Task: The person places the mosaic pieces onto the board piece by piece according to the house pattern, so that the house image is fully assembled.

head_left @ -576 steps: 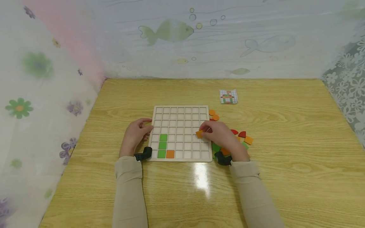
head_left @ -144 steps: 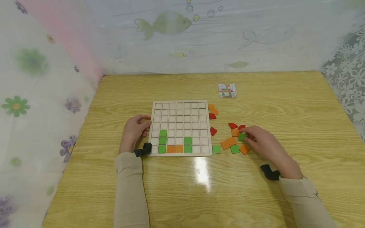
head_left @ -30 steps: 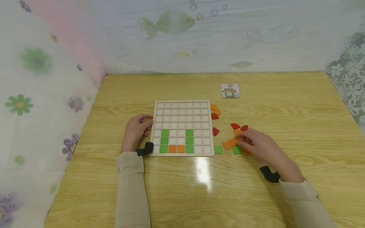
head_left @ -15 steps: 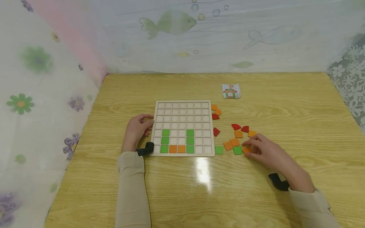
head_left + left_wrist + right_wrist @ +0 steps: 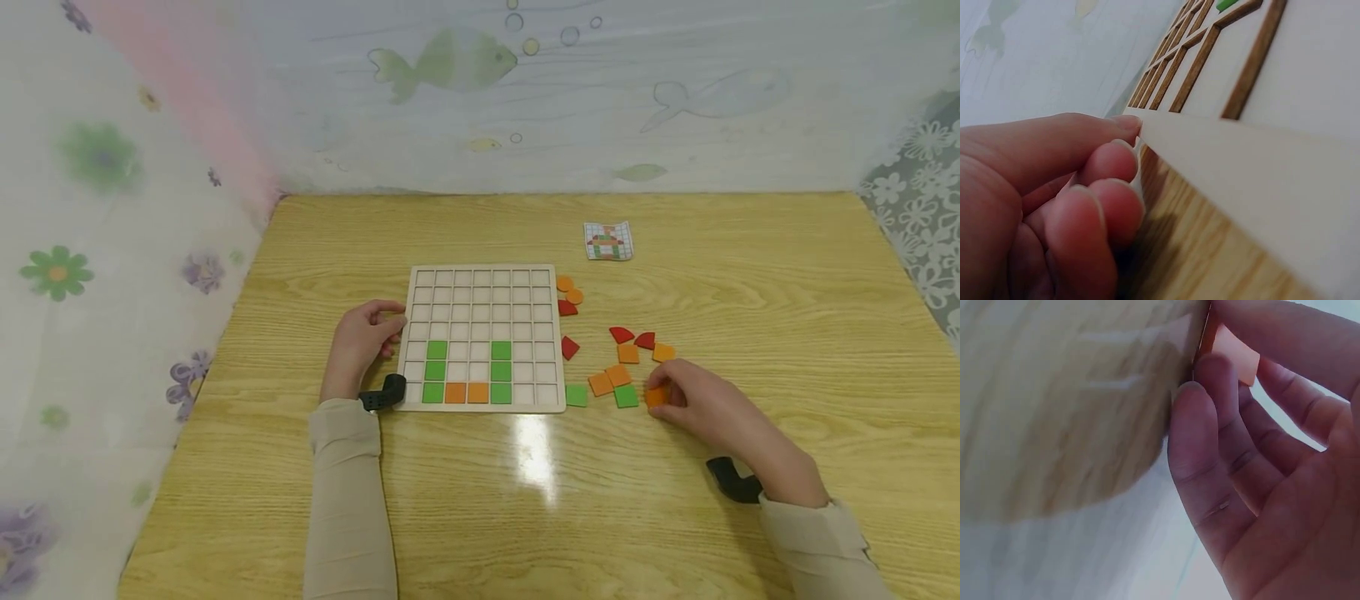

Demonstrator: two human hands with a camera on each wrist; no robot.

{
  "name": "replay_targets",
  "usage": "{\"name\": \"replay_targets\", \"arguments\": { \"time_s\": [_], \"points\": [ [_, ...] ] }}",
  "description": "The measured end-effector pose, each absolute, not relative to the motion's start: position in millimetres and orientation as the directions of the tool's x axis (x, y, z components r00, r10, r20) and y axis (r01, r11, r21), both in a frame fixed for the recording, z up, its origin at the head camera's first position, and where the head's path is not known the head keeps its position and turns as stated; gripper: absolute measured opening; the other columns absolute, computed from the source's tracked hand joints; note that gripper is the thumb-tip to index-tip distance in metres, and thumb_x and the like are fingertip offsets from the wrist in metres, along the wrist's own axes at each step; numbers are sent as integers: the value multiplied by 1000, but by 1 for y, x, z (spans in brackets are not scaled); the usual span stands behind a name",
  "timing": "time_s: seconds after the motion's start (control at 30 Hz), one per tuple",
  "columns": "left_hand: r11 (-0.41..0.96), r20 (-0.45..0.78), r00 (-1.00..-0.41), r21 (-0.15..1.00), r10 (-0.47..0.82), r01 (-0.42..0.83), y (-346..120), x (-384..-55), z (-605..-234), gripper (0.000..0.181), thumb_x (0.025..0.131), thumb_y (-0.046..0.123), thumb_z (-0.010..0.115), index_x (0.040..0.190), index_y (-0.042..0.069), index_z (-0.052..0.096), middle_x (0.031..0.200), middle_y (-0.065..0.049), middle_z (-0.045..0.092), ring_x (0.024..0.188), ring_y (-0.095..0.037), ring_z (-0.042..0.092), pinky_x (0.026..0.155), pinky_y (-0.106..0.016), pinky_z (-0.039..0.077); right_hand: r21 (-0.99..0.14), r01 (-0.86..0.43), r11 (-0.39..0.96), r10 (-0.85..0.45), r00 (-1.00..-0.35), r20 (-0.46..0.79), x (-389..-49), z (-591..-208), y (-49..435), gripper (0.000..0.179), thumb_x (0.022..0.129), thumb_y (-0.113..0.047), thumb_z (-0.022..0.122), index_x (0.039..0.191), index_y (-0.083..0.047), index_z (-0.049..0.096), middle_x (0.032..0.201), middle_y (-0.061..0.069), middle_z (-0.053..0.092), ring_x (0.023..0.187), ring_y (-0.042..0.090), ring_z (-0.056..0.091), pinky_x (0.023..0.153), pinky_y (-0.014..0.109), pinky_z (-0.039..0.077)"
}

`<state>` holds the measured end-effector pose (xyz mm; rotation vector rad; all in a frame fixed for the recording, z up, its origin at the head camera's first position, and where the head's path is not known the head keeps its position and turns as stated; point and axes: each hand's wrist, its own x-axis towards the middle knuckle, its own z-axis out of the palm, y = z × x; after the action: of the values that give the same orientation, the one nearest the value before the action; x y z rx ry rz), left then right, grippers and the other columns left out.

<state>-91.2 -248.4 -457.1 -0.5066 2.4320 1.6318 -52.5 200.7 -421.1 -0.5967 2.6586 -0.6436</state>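
My left hand (image 5: 360,346) rests beside the left edge of a wooden grid board (image 5: 480,312), its fingertips at the rim. Up close in the left wrist view, the fingers (image 5: 1113,162) are loosely bent next to the board's pale border (image 5: 1210,150). In the board's lower rows, two columns of green square tiles (image 5: 501,371) flank two orange square tiles (image 5: 455,392). To the right, my right hand (image 5: 708,408) pinches another orange square tile (image 5: 656,397) between thumb and fingers. The right wrist view shows this orange tile (image 5: 1235,356) partly hidden by the fingers.
Between board and right hand lie loose orange squares (image 5: 618,375), green squares (image 5: 626,396), red quarter-circles (image 5: 621,334) and orange circles (image 5: 574,296). A small printed pattern card (image 5: 608,241) lies behind them. The wooden table (image 5: 465,517) meets a fish-patterned backdrop (image 5: 465,108).
The right column on the board has gained green tiles since the earliest frame. Over the last second, my right hand moved right and took an orange square. My left hand stayed at the board.
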Motion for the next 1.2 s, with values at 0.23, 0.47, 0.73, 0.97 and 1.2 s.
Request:
{"name": "replay_targets", "arguments": {
  "time_s": [0.23,0.47,0.73,0.97,1.2],
  "points": [
    [339,-325,-927,865,-187,-371,-248,-91,-456,28,84,24,64,110,15,62,73,-9,56,48,-13,51,48,-28,51,-466,-323,823,-460,-862,-215,-58,-417,194,16,82,-21,65,95,-14,60,83,-5,58,72,12,51,63,30,45],
    [330,-316,-929,871,-190,-364,-248,-92,-455,27,84,23,64,109,15,62,73,-9,56,47,-13,51,47,-27,50,-467,-392,792,-509,-848,-151,-65,-407,177,22,83,-22,63,103,-13,63,88,-5,59,76,12,51,68,32,45],
    [330,-318,-930,871,-185,-363,-249,-91,-455,28,83,23,64,110,14,62,72,-8,54,48,-13,52,47,-27,50,-488,-483,727,-603,-789,-117,-80,-405,132,22,85,-19,61,105,-12,63,93,-4,60,77,10,53,69,30,47],
    [334,-333,-924,863,-187,-379,-249,-90,-456,27,84,24,63,110,16,61,74,-9,55,47,-12,51,46,-27,50,-489,-508,709,-639,-756,-141,-101,-404,81,22,85,-26,61,104,-15,63,86,-6,58,76,11,50,69,27,45],
    [299,-340,-924,876,-175,-379,-250,-90,-455,28,84,22,63,110,14,61,73,-9,55,48,-12,51,46,-26,49,-519,-529,672,-668,-735,-115,-114,-406,35,20,87,-23,58,104,-14,63,84,-6,58,76,10,51,68,26,45]
  ]
}}
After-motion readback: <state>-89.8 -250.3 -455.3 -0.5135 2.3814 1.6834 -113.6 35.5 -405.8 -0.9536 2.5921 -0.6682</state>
